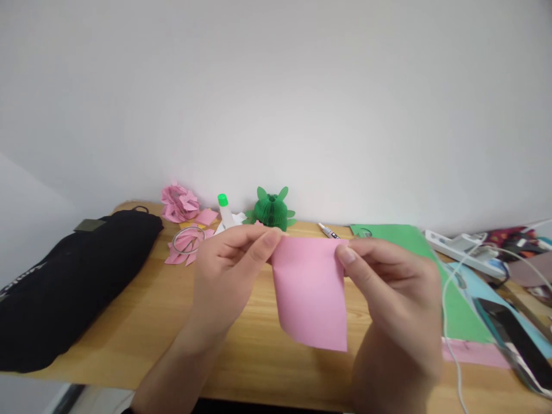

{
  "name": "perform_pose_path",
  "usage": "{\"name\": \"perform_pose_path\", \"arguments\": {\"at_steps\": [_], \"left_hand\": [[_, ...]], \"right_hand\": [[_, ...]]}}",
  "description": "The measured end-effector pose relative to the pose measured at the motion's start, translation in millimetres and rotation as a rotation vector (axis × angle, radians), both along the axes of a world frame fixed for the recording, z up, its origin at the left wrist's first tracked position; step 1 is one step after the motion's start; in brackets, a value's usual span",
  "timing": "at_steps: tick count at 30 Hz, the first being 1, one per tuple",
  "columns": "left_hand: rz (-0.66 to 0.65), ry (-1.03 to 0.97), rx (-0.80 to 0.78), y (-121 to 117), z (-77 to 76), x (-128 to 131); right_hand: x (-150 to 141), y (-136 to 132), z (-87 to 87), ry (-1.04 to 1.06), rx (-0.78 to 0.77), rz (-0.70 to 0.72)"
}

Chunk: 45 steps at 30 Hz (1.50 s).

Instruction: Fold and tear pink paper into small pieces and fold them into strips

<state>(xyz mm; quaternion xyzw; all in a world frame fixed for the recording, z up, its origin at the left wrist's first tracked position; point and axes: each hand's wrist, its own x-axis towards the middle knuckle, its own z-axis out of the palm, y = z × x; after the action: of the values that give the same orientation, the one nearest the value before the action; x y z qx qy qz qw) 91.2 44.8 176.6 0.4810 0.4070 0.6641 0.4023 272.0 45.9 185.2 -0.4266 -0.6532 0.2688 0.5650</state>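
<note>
Between my two hands hangs a pink sheet of paper [311,293], held up by its top corners above the wooden table. My left hand [233,270] pinches the upper left corner between thumb and fingers. At the upper right corner, my right hand [388,282] grips the sheet with its thumb on the near side. The paper bows slightly, and its lower edge hangs free. Behind it stands a green paper ball with leaf-like pieces [271,211], its lower part partly covered by my left hand and the sheet.
On the left lies a black cloth bag [81,276]. Near the wall are a crumpled pink paper flower [179,202], a green-capped glue bottle [224,210] and a marker-like tube [329,231]. A green sheet [461,305], a phone [521,339], a power strip [468,253] and a white cable [446,322] occupy the right.
</note>
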Motion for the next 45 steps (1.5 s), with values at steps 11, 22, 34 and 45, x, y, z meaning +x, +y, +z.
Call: {"name": "perform_pose_path", "arguments": {"at_steps": [11, 22, 34, 45], "left_hand": [[-0.188, 0.011, -0.120, 0, 2.2, 12], [0.025, 0.008, 0.003, 2, -2.3, 7], [0.284, 0.286, 0.156, 3, -3.5, 5], [-0.141, 0.159, -0.084, 10, 1.5, 3]], "right_hand": [[-3, -1, -1.6, 0.037, 0.022, -0.056], [-5, -5, -3.4, -0.013, 0.133, -0.109], [-12, 3, -4.5, -0.192, 0.188, -0.121], [-3, 5, -0.6, -0.253, 0.117, -0.002]]}}
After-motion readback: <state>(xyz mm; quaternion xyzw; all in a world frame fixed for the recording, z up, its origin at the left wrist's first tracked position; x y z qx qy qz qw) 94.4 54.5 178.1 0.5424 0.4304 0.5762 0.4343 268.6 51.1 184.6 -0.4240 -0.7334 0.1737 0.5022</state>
